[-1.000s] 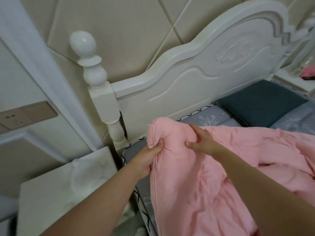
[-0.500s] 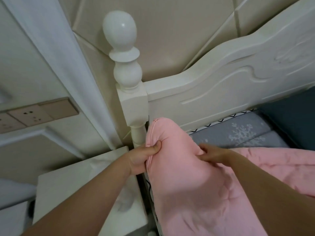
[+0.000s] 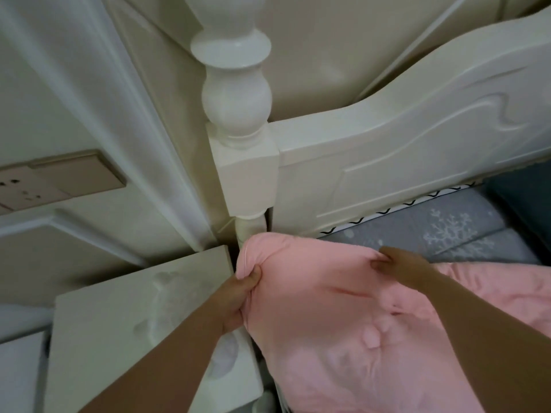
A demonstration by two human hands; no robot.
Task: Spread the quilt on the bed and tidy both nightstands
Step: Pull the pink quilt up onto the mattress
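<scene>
1. The bedpost (image 3: 238,120) and headboard (image 3: 417,138) stand right behind the quilt (image 3: 343,323) corner; the nightstand (image 3: 125,317) sits just left.
2. The corner points at the post — the quilt runs back over the bed (image 3: 441,231).
3. Your left hand (image 3: 235,296) and right hand (image 3: 399,263) both pinch it.

No legible text or labels.

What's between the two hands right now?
In the head view, only the bunched corner of the pink quilt spans between the left hand and right hand; both grip it.
</scene>
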